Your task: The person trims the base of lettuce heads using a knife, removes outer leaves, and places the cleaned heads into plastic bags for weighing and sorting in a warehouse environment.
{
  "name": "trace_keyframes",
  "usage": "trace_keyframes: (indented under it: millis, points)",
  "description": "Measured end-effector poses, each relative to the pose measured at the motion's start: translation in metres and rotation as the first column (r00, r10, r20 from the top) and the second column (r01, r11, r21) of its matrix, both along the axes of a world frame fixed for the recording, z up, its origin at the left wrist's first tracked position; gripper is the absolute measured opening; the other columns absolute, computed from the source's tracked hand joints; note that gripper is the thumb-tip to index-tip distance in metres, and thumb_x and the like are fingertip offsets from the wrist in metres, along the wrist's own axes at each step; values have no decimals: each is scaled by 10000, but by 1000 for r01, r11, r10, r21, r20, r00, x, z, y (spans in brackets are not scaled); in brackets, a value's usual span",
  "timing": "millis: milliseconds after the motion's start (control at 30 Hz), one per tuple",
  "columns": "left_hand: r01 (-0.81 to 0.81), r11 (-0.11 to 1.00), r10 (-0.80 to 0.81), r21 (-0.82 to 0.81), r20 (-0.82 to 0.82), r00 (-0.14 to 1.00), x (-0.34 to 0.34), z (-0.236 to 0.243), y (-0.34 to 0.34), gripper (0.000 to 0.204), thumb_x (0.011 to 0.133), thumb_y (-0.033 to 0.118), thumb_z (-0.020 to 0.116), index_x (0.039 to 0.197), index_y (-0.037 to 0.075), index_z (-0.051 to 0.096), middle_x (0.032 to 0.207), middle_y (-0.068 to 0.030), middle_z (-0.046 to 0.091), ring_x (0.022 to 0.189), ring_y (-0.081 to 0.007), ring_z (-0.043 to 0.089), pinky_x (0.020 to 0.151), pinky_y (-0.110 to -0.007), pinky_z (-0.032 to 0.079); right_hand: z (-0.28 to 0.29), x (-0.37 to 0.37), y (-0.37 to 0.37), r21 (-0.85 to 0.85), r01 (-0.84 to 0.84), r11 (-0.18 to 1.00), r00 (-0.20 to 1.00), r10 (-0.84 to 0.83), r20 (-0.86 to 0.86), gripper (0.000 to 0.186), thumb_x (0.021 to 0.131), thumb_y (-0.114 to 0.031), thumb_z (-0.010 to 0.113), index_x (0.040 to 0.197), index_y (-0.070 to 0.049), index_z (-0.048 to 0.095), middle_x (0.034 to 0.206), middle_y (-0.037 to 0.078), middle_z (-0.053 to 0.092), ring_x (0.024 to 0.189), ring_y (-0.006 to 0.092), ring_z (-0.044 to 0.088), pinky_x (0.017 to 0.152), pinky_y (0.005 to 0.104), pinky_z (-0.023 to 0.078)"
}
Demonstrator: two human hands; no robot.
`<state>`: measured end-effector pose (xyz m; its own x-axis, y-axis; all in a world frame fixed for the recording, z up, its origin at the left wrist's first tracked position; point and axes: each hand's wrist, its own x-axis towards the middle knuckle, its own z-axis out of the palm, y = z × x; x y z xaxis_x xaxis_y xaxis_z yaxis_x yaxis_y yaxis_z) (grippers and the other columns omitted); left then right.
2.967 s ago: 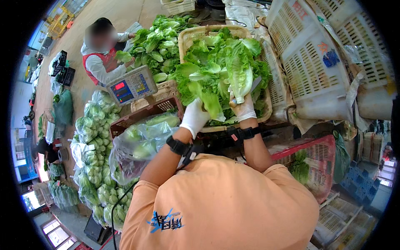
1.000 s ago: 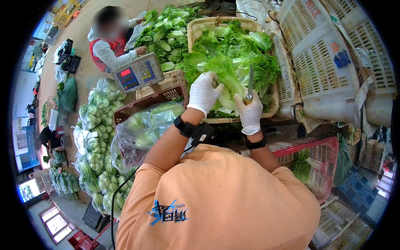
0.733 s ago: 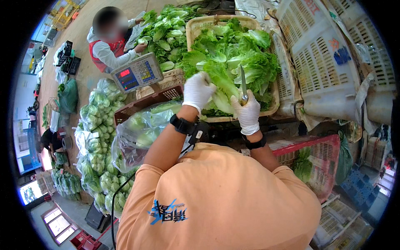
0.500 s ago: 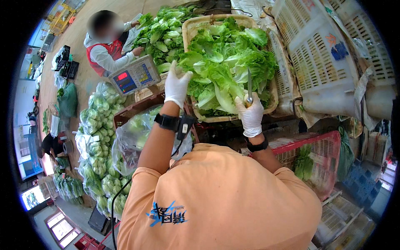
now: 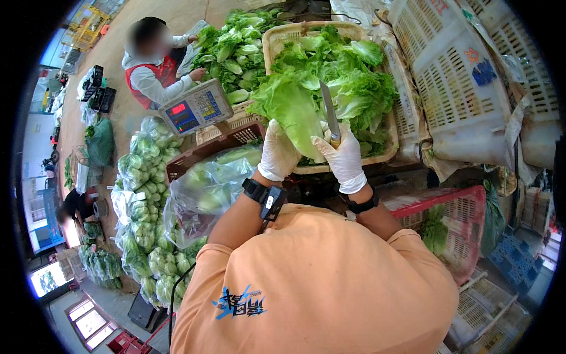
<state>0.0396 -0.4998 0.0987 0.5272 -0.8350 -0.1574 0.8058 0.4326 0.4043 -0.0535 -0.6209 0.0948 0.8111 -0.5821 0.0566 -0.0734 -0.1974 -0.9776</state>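
Observation:
Both of my hands wear white gloves at the near edge of a pale yellow plastic crate (image 5: 272, 44) heaped with leafy green lettuce (image 5: 354, 71). Between them a lettuce head (image 5: 289, 106) lies with its pale stem end toward me and its leaves pointing away. My left hand (image 5: 279, 152) is closed on its left side. My right hand (image 5: 343, 156) grips a knife (image 5: 329, 110) by its yellowish handle, blade up and away from me. The right thumb rests against the lettuce's stem end. The palm-side fingers of both hands are partly hidden.
Left of the crate stand a digital scale (image 5: 196, 108) and a brown crate (image 5: 183, 162) with plastic-bagged greens (image 5: 212, 183). Bagged vegetables (image 5: 144, 206) cover the floor at left. A co-worker in a red vest (image 5: 158, 79) is beside more greens (image 5: 236, 47). A red-rimmed crate (image 5: 471, 230) stands at right.
My left hand has come down and right from the crate's left edge and closed on the lettuce. My right hand has shifted slightly left, bringing the knife with it.

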Motion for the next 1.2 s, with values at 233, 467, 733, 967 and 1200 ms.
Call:
trace_keyframes:
  millis: [233,467,733,967,1200]
  points:
    - [-135,988,134,81,23,991,3,-8,5,656,880,521,471,1333,65,337,1308,-117,448,1189,-269,456,991,-411,397,8,4,8,-320,59,945,998,-54,25,266,750,-205,717,888,-29,576,681,83,515,594,231,511,568,313,430]
    - [-262,963,270,69,-282,921,8,-2,5,606,850,469,534,1308,99,389,1292,-106,474,1180,-272,464,1011,-439,363,5,3,15,482,138,865,964,-229,134,95,852,-101,600,893,-35,546,669,-32,523,522,51,486,458,201,402]
    - [-357,926,375,124,-186,908,18,-6,9,564,845,513,400,1268,146,470,1254,-60,520,1150,-269,478,1015,-431,334,-3,-4,14,766,134,628,951,-299,79,107,851,-110,587,816,-75,492,625,15,510,442,88,433,372,240,349]
    - [-392,908,411,149,-138,901,21,-5,6,555,862,488,361,1260,119,475,1239,-89,525,1117,-280,496,964,-419,390,-9,-2,6,735,68,675,952,-264,155,111,860,-128,580,835,-75,486,620,30,511,428,93,430,362,257,379]
    - [-346,935,353,71,-123,928,41,-1,7,557,875,491,361,1246,92,480,1216,-110,534,1102,-288,504,959,-432,395,-21,6,-43,515,180,838,971,-67,-230,314,893,-333,565,1006,-42,536,793,28,582,469,87,452,614,234,493]
